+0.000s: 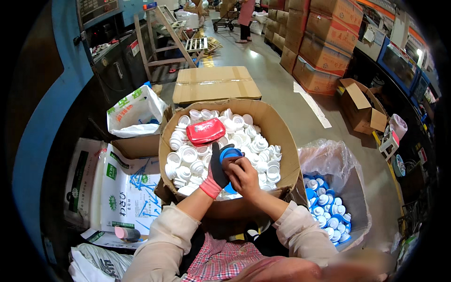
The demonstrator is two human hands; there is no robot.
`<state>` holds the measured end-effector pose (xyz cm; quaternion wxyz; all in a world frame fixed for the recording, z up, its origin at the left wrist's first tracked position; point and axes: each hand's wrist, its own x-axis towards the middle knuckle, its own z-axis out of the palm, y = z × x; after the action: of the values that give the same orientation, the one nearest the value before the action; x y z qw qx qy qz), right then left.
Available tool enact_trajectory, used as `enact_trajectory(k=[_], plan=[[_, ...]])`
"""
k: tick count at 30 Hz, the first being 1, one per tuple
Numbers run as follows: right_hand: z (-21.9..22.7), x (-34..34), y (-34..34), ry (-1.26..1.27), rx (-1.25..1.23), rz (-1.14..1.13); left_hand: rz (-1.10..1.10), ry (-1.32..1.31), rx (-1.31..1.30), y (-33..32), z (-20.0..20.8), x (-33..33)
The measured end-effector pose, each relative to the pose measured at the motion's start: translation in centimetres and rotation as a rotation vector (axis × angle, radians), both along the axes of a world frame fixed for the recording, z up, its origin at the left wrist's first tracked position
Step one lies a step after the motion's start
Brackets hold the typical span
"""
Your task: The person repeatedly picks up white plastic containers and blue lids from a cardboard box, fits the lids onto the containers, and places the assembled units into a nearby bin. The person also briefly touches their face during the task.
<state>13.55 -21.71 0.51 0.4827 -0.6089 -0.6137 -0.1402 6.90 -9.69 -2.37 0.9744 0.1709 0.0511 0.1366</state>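
A large cardboard box (280, 124) full of white plastic caps (189, 153) stands in front of me. Over it, my left hand (216, 175), in a pink and black glove, grips a round blue plastic cap (230, 153). My bare right hand (244, 177) meets it there, its fingers closed at the cap's near edge; their tips are partly hidden. Below the hands, another blue piece (230, 189) shows among the white caps. On top of the pile lies a red pouch (206, 131).
At right, a plastic-lined box (359, 199) holds blue-and-white caps (329, 209). Thin blue plastic pieces (149, 185) lie in a carton at left, below a white bag (136, 113). A closed carton (217, 83) stands ahead; stacked boxes (324, 47) and a person (246, 19) are farther off.
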Motion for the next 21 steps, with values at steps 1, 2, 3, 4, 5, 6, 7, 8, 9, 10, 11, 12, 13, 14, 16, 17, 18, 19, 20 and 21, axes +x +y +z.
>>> enact_trajectory(k=[1,2,3,4,5,6,7,8,9,10,11,12,13,14,16,17,18,19,20,21], plan=[[0.5,-0.1,-0.2,-0.053,-0.002,0.006,-0.022,0.017,-0.039,-0.6,0.7,-0.3],[0.8,-0.1,-0.2,-0.083,0.010,-0.008,-0.166,-0.165,-0.069,0.3,-2.1,-0.2],[1.1,-0.1,0.1,-0.104,0.018,-0.026,-0.042,-0.145,0.233,0.6,-4.9,0.2],[1.0,0.0,0.2,-0.116,0.015,-0.052,0.086,-0.087,0.520,0.1,-6.0,0.7],[0.9,0.1,0.3,-0.129,0.012,-0.076,0.006,-0.174,0.336,0.1,-7.1,0.5],[0.5,0.5,-0.1,-0.109,-0.047,-0.090,-0.090,-0.246,0.131,-0.8,-6.5,0.3],[-0.8,1.5,-0.1,-0.150,-0.107,-0.211,-0.188,-0.300,-0.063,-1.6,-5.7,0.1],[-1.6,2.3,0.3,-0.130,-0.226,-0.344,0.055,-0.151,0.557,-1.4,-6.9,0.9],[-5.6,7.0,-0.3,-0.111,-0.291,-0.281,0.099,0.016,0.754,-2.9,-7.2,1.4],[-2.3,5.8,-0.6,0.105,-0.442,-0.387,0.160,0.244,0.954,-2.9,-7.9,0.3],[-3.1,7.6,-1.7,0.132,-0.427,-0.388,0.055,0.399,0.756,-3.7,-6.8,0.0],[-2.6,7.8,-1.8,0.210,-0.433,-0.357,0.028,0.455,0.665,-3.2,-8.7,-0.2],[-2.5,8.7,-2.0,0.244,-0.403,-0.316,0.039,0.555,1.023,-2.4,-9.2,0.1],[-2.8,8.8,-2.2,0.260,-0.414,-0.298,0.027,0.612,1.250,-2.2,-9.8,-0.2],[-1.6,8.1,-2.7,0.296,-0.450,-0.255,-0.057,0.752,1.584,-1.6,-9.9,-0.2],[-1.7,8.3,-2.7,0.230,-0.459,-0.265,0.109,0.759,1.708,-0.8,-11.0,-0.1],[-1.7,8.6,-2.9,0.242,-0.446,-0.256,0.234,0.759,1.891,0.5,-11.2,-0.2],[-1.8,8.8,-2.8,0.262,-0.436,-0.238,0.184,0.884,1.949,2.8,-11.4,-0.1],[-1.9,9.4,-2.9,0.298,-0.445,-0.248,0.282,1.011,2.020,3.9,-10.3,-0.4],[-1.7,9.6,-2.4,0.332,-0.458,-0.233,0.440,1.044,2.046,6.5,-12.2,-1.4]])
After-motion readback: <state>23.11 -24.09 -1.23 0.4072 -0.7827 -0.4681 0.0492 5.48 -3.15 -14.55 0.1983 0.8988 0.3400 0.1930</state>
